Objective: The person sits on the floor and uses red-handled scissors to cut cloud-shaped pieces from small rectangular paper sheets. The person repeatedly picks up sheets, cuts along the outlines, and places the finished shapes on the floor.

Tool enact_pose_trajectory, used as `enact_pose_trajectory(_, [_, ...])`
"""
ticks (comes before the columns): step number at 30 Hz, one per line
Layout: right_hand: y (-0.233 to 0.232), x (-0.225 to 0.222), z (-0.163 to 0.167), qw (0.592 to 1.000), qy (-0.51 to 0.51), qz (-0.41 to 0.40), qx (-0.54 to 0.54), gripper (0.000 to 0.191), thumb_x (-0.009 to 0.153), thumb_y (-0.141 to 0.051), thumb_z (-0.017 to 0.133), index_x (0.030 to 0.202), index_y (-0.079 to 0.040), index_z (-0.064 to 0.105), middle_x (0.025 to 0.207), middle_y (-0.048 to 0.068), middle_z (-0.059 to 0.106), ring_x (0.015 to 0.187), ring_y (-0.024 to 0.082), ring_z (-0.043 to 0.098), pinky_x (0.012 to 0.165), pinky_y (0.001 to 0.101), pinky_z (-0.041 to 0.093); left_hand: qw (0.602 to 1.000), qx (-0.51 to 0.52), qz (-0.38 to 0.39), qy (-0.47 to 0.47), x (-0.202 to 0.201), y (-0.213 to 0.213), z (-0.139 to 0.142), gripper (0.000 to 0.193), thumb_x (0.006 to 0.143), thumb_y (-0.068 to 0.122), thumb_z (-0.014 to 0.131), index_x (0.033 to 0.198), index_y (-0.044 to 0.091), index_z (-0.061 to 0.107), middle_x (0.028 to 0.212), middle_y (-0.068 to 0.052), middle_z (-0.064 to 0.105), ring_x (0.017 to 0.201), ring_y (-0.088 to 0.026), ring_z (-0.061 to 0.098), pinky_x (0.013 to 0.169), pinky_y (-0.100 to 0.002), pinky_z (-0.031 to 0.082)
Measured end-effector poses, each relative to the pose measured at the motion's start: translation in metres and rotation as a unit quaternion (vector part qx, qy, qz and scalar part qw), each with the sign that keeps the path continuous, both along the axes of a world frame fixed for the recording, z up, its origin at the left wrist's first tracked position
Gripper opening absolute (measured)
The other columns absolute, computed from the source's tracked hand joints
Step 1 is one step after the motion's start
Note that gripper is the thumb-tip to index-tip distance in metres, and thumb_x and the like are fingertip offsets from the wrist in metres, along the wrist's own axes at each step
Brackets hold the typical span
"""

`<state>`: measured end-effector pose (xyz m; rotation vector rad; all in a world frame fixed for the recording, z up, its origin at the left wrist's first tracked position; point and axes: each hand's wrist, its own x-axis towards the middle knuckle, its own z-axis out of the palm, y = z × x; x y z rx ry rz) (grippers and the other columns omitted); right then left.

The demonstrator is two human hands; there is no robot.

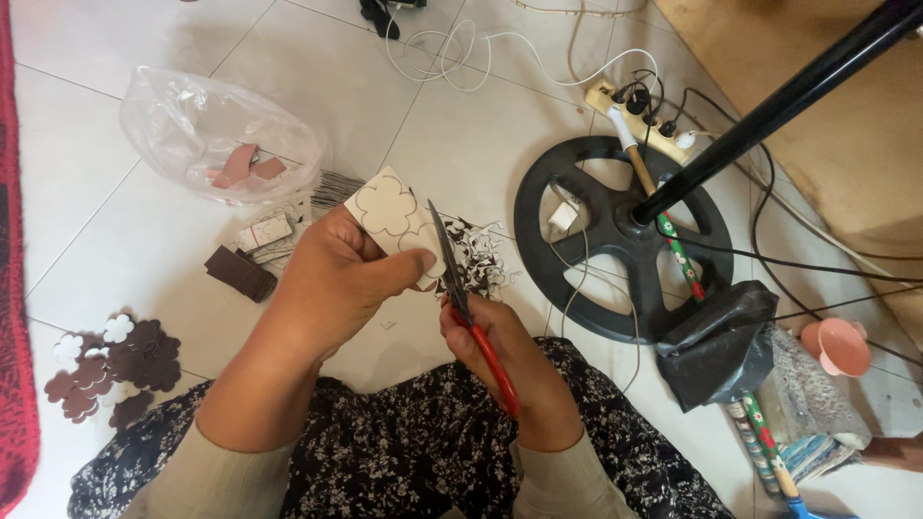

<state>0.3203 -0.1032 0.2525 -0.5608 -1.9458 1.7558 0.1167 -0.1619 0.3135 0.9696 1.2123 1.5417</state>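
Observation:
My left hand (336, 279) pinches a white card (389, 211) marked with outlined flower shapes, holding it up over the floor. My right hand (505, 360) grips red-handled scissors (471, 312), whose dark blades point up and meet the card's right edge. Small paper offcuts (481, 255) lie on the tiles just behind the blades. Several cut-out flower shapes (115, 365), brown and white, are piled at the lower left. My lap is covered by dark floral fabric (413, 452).
A clear plastic bag (216, 135) with brown pieces sits at the upper left; dark brown strips (240, 272) lie beside it. A black round stand base (620, 235) with a pole, a power strip (639, 120) with cables, a black bag (716, 341) and a pink cup (838, 346) crowd the right. A red rug edges the left.

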Motion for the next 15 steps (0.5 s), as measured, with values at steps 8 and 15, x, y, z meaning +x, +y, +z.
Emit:
enact_pose_trajectory(8, [0.005,0.001,-0.003,1.0,-0.011,-0.007,-0.019,0.06,0.092,-0.069,0.062,0.089,-0.01,0.054,0.076,-0.006,0.045,0.069,0.007,0.04,0.061,0.0227,0.033,0.999,0.015,-0.012,-0.038,0.002,0.004,-0.004,0.018,0.085,-0.003,0.069,0.102,0.001,0.068,0.086,-0.003,0.074,0.071,-0.007,0.066,0.063,-0.023,0.052])
enact_pose_trajectory(15, [0.007,0.005,-0.005,0.998,0.022,0.006,-0.056,0.066,0.09,-0.065,0.066,0.113,-0.003,0.058,0.09,-0.003,0.051,0.078,0.007,0.044,0.069,0.0217,0.038,0.996,0.018,-0.03,-0.084,0.012,0.009,-0.012,0.02,0.085,-0.005,0.068,0.104,0.001,0.067,0.09,-0.004,0.074,0.076,-0.01,0.068,0.068,-0.026,0.056])
